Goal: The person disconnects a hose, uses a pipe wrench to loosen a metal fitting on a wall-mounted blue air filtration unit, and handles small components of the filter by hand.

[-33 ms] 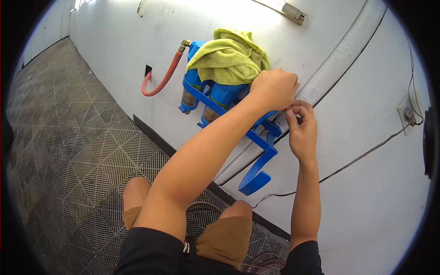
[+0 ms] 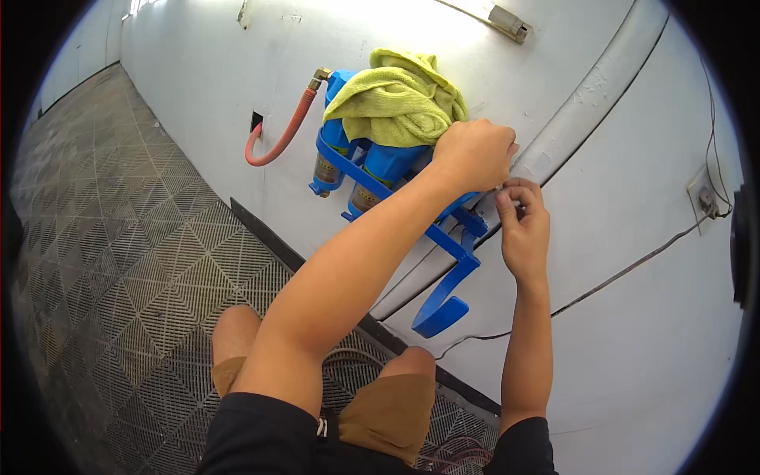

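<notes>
My left hand (image 2: 473, 154) is closed at the right end of a blue air filter unit (image 2: 388, 164) on the white wall. Its fingers curl away from view, so whatever they grip is hidden. Just below and to its right, my right hand (image 2: 525, 229) pinches thumb and forefinger together; anything between them is too small to name. A crumpled yellow-green cloth (image 2: 396, 99) lies over the top of the filters, its right edge close to my left hand. Below the filters runs a blue metal bracket (image 2: 443, 237) ending in a curved hook (image 2: 440, 317).
A red hose (image 2: 293, 131) joins the unit's left side to a hole in the wall. A padded grey strip (image 2: 586, 99) runs diagonally behind my hands. On the right, a dark cable (image 2: 625, 273) leads to a wall socket (image 2: 703, 198). Grated tiles (image 2: 158, 293) cover the floor.
My right hand has shifted very slightly right, its fingertips a little farther from my left hand. The left hand, cloth and filter unit look practically the same.
</notes>
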Available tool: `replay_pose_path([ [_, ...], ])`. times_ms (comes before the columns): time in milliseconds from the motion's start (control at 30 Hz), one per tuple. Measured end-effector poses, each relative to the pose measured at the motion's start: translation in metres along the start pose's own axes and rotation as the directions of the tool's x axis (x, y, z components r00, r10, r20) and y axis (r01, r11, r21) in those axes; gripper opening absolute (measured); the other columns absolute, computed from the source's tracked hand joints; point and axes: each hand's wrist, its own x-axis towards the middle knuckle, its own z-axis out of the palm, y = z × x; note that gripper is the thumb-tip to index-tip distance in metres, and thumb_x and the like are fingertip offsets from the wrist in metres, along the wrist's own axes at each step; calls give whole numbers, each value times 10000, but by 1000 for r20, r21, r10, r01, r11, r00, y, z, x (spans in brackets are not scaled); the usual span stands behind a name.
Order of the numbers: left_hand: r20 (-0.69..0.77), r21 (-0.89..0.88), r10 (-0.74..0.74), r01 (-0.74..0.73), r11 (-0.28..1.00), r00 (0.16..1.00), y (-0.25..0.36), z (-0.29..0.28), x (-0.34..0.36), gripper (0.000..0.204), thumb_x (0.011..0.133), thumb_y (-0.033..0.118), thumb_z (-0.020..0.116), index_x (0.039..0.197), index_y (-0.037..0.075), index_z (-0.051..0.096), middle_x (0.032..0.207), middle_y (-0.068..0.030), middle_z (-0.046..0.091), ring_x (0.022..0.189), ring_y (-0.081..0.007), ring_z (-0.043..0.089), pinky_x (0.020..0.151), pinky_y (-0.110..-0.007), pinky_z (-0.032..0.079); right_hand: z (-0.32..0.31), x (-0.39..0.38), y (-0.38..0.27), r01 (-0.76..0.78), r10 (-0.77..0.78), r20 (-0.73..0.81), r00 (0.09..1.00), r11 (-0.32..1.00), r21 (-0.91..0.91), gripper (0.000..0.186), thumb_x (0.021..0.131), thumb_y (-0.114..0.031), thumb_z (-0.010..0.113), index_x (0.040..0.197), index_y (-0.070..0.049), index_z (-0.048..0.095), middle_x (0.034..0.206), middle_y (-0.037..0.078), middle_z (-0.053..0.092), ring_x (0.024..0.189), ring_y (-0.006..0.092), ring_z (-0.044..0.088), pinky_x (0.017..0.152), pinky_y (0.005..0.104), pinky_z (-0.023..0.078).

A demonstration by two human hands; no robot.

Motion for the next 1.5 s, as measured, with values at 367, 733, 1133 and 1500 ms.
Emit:
replay_pose_path([
  [367, -5, -9, 19, -19, 1000, 1000, -4, 3, 1, 256, 948, 256, 586, 889, 52, 728, 765, -184, 705, 747, -399, 688, 688, -495, 551, 13, -18, 8, -40, 92, -201, 975, 968, 248, 221, 918, -138, 756, 1052, 6, 654, 1072, 55, 611, 853, 139, 579, 714, 273, 515],
  [733, -17, -32, 24, -25, 999, 1000, -4, 2, 2, 264, 950, 246, 583, 845, 42, 714, 744, -181, 698, 743, -398, 686, 688, -494, 554, 28, -16, 36, 369, -514, -243, 823, 808, -460, 103, 834, -4, 770, 913, 0, 704, 895, 103, 679, 695, 203, 640, 563, 290, 509],
  [1133, -6, -48, 29, -29, 998, 1000, -3, 3, 2, 266, 946, 252, 584, 840, 46, 715, 757, -182, 702, 762, -396, 689, 701, -495, 550, 12, 9, 20, -86, 118, -376, 919, 991, 100, 157, 948, -116, 720, 988, 36, 709, 842, 53, 690, 603, 69, 580, 557, 222, 457],
  [1500, 1, -51, 31, -31, 998, 1000, -3, 2, 4, 265, 945, 261, 588, 834, 58, 717, 764, -185, 706, 756, -399, 689, 702, -498, 550, 8, -24, 15, -124, 128, 27, 991, 860, 495, 161, 1014, -139, 627, 999, 5, 557, 933, 108, 685, 646, 114, 596, 591, 247, 516],
])
